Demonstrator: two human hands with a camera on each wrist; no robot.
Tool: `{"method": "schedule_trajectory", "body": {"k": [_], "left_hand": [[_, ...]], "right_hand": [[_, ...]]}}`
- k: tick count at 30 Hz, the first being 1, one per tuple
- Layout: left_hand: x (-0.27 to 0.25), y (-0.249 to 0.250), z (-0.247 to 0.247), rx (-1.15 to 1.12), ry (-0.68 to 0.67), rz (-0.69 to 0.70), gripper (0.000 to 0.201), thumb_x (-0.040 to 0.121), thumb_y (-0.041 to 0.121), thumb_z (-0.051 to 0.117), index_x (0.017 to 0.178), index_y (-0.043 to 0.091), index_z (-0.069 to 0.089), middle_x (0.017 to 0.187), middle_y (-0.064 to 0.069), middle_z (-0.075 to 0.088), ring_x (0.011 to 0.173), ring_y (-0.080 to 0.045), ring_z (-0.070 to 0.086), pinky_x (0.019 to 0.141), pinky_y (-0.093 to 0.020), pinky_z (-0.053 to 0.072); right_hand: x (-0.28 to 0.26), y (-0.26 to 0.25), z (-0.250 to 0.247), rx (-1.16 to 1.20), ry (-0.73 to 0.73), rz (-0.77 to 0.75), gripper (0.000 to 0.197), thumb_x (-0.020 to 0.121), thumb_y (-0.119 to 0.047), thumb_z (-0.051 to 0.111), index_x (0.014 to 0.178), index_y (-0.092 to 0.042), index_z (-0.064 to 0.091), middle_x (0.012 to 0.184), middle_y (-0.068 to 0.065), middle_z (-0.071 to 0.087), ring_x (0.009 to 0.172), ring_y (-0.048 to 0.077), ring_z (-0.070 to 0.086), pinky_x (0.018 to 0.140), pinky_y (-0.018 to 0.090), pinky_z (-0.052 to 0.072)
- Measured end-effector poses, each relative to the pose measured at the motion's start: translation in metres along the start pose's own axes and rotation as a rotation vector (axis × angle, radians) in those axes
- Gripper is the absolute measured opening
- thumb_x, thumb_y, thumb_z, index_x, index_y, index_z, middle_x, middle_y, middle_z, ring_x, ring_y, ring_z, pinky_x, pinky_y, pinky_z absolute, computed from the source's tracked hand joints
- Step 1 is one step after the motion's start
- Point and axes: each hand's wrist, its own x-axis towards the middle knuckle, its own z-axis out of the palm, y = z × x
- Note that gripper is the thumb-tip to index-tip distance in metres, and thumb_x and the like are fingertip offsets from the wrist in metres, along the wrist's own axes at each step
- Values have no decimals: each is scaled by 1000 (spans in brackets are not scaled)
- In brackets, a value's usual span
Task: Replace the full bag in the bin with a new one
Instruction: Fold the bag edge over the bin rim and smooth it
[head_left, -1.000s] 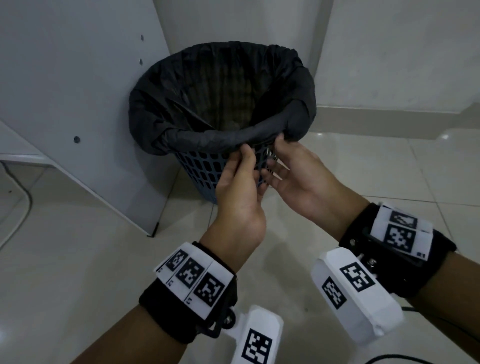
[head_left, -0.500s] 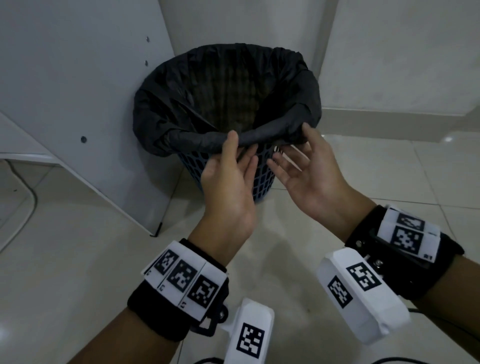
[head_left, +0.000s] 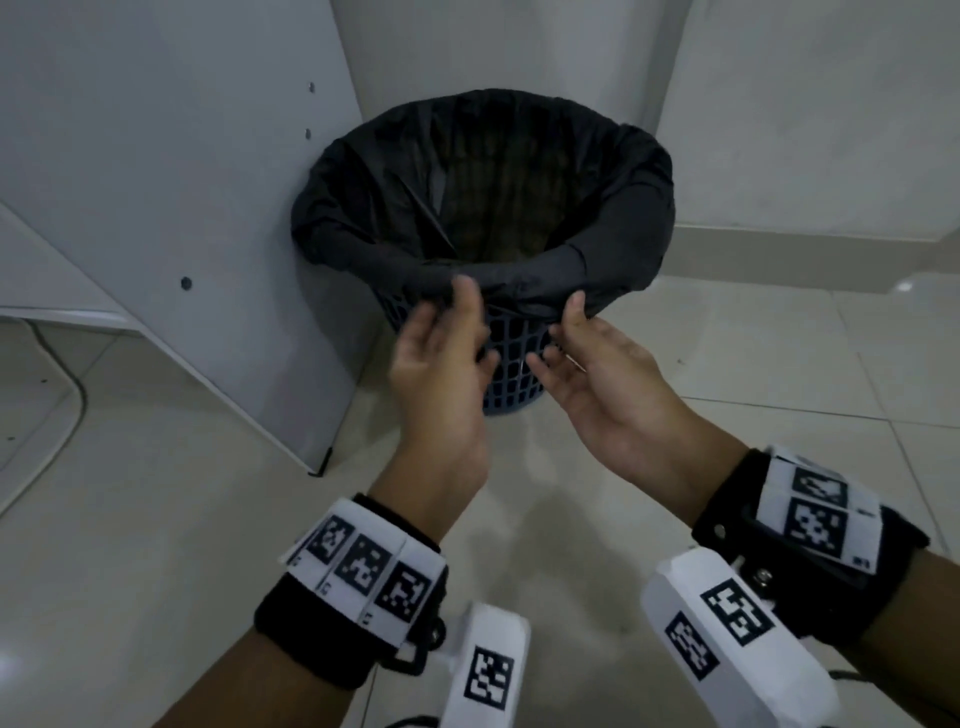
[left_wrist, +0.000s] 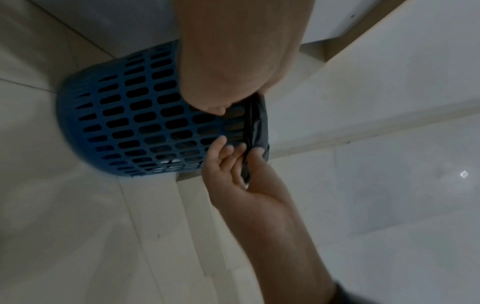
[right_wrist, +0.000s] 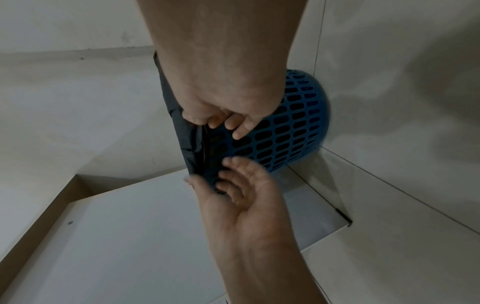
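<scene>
The tiled floor (head_left: 156, 519) spread under both hands, and a white cabinet panel (head_left: 156, 182) rose to the left of them, close against the bin's far-left side. The blue slotted bin (head_left: 511, 374) stood upright straight ahead of the hands, in the corner between that panel and the wall (head_left: 805, 104). The black bag (head_left: 483, 280) lined it, its edge rolled outward over the rim, and the near part of that fold lay just above and beyond the fingertips. I cannot tell what lay inside the bag.

The left hand (head_left: 441, 358) was spread, palm turned inward, its fingers loose and blurred at the fold; the wrist views showed its thumb against the bag's hem but no firm hold. The right hand (head_left: 587, 364) had its thumb on the outside of the fold and its fingers beneath, lightly pinching the hem. It looked the nearer to a real grip.

The coming move probably turned on lifting that near hem up and off the rim. Nothing stood between the hands and the rim; only the panel crowded the left side.
</scene>
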Motion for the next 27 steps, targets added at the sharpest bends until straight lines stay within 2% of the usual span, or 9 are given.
{"method": "schedule_trajectory", "body": {"k": [2, 4, 6, 8, 12, 18, 22, 24, 27], "left_hand": [[-6, -10, 1, 113, -91, -57, 46, 87, 36, 75, 128, 17, 65, 115, 1, 74, 97, -7, 68, 80, -24, 54], [-7, -15, 5, 174, -136, -47, 39, 88, 34, 74, 120, 12, 70, 104, 1, 76, 93, -7, 69, 82, -26, 54], [-7, -14, 11, 196, -128, -16, 28, 92, 30, 70, 110, 8, 73, 88, 5, 75, 86, -7, 70, 81, -26, 55], [-4, -14, 15, 216, -121, -13, 21, 95, 27, 67, 106, 11, 73, 92, 3, 77, 88, -9, 72, 81, -24, 57], [-1, -14, 19, 242, -116, -21, 12, 98, 24, 63, 101, 17, 73, 90, 6, 75, 82, -4, 70, 69, -18, 52], [-1, -14, 29, 171, -124, -151, 18, 103, 26, 55, 112, 21, 70, 96, 9, 74, 83, 3, 68, 76, -21, 46], [-6, -10, 33, 144, -109, -213, 26, 104, 26, 52, 125, 19, 66, 96, 15, 73, 82, 9, 68, 73, -19, 42], [-6, -10, 34, 131, -92, -204, 27, 104, 26, 51, 126, 20, 65, 102, 16, 73, 91, 8, 67, 77, -19, 42], [-10, -14, 32, 117, -52, -152, 26, 102, 23, 56, 127, 24, 63, 109, 16, 72, 97, 7, 66, 84, -19, 45]], "right_hand": [[1, 0, 1, 6, -21, -5, 20, 93, -29, 66, 91, -9, 65, 81, 3, 64, 77, 13, 60, 85, 31, 59], [3, 0, 2, -9, -25, -5, 21, 95, -26, 63, 99, -6, 65, 91, 9, 64, 85, 17, 59, 79, 27, 59], [6, -2, 3, -24, -14, -4, 18, 96, -24, 61, 99, -6, 65, 86, 8, 62, 81, 15, 58, 76, 26, 59], [8, -5, 4, -43, -4, -2, 14, 98, -21, 59, 95, -9, 65, 77, 3, 59, 73, 11, 56, 74, 26, 59], [13, -9, 8, -42, -23, 6, 13, 101, -15, 54, 107, -14, 66, 82, 0, 63, 71, 9, 56, 73, 27, 59], [16, -11, 10, 95, 6, -23, 17, 100, -2, 53, 116, -3, 58, 86, 6, 67, 73, 12, 65, 77, 30, 61], [14, -12, 6, 161, 30, -54, 20, 104, -21, 49, 107, -5, 58, 82, 6, 66, 75, 15, 66, 78, 31, 61], [14, -14, 6, 147, 13, -59, 30, 102, -31, 50, 115, -5, 60, 87, 6, 65, 77, 14, 64, 79, 31, 60], [17, -17, 8, 124, -14, -64, 32, 103, -25, 49, 128, -5, 56, 87, 4, 65, 75, 13, 60, 79, 30, 60]]}}
